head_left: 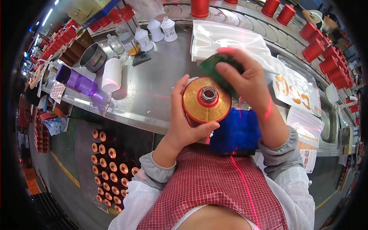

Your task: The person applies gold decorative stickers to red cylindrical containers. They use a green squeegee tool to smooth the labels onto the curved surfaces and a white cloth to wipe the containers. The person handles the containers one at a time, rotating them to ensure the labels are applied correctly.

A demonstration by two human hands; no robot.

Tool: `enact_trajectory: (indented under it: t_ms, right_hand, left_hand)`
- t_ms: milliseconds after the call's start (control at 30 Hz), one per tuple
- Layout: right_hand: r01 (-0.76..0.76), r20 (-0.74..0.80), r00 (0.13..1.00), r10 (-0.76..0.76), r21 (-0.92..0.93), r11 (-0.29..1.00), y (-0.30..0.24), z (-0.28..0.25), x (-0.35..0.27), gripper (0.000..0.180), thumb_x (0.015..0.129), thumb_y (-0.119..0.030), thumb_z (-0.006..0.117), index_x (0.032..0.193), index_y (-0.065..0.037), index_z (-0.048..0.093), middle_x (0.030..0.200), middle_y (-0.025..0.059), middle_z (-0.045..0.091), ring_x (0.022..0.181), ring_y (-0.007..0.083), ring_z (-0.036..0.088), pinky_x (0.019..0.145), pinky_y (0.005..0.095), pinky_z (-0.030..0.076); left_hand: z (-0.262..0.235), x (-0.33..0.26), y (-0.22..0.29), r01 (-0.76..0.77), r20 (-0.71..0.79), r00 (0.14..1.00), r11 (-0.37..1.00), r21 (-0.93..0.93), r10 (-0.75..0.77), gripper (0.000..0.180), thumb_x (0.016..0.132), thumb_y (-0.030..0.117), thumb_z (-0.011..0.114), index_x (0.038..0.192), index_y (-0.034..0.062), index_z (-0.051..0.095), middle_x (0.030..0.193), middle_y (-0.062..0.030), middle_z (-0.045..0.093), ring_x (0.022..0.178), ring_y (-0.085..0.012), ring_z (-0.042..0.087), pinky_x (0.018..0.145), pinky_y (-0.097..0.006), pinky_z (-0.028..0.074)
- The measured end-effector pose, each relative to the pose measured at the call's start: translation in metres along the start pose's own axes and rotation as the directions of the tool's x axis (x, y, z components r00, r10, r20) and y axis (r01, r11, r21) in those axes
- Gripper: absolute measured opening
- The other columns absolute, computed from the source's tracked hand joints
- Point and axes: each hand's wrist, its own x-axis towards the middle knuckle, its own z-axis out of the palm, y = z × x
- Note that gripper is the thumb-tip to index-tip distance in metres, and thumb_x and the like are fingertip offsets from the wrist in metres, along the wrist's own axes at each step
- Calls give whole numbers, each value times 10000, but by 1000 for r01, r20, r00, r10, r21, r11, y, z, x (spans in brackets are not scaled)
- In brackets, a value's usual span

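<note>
My left hand (185, 119) is wrapped round a bottle (198, 109) with a gold top and red rim, tilted so its open clear neck faces up at me. In my right hand (249, 78) is a flat dark green piece (218, 69), pinched between thumb and fingers just above the bottle's right side. The green piece is smeared by motion, and its kind is not plain. Below the bottle, close to my apron, sits a dark blue block-like thing (234, 130), partly hidden by my right forearm.
Clear plastic sheeting (230, 38) lies beyond my hands. To the left are a purple bottle (78, 81), a white roll (112, 74), a metal pot (93, 56) and several small white bottles (168, 30). Sheets with gold decals (293, 90) lie right. Red bottles (314, 50) line the conveyor.
</note>
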Motion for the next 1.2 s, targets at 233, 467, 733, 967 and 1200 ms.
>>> enact_trajectory:
  t_ms: [233,467,733,967,1200]
  right_hand:
    - [62,-114,988,-101,-301,952,0,-8,9,299,841,-121,701,1110,-17,623,861,98,697,783,159,666,732,289,526]
    - [-64,27,998,60,186,980,-11,0,5,294,853,-112,694,1124,-12,640,890,70,699,818,93,627,760,267,516]
    - [109,51,993,-106,-57,992,-4,4,5,291,840,-127,711,1102,-16,652,872,63,701,795,105,645,735,264,524]
    - [67,-6,998,-68,-70,995,1,-1,12,261,858,-119,697,1088,-5,651,897,49,696,811,92,631,744,255,522]
    - [49,-42,998,-56,-146,988,-4,-7,12,270,862,-97,692,1120,-30,646,932,31,686,855,80,612,779,253,515]
  left_hand:
    - [-5,7,2,64,44,997,986,-151,-58,1020,637,317,886,1390,-10,280,1297,-147,481,1219,-227,502,1043,-364,401]
    - [-4,5,1,104,84,993,967,-234,-86,996,653,305,871,1391,-7,279,1318,-143,455,1234,-222,482,1054,-359,381]
    - [-9,8,-2,163,129,984,933,-320,-127,1009,650,265,862,1412,-10,259,1348,-137,434,1255,-220,465,1067,-363,370]
    - [-26,16,-4,187,258,957,963,-193,-134,1050,671,349,852,1442,-15,238,1336,-166,456,1261,-246,462,1074,-373,345]
    - [-5,5,6,97,39,995,995,-35,-96,1023,671,355,867,1410,-21,269,1309,-166,474,1218,-237,497,1030,-362,397]
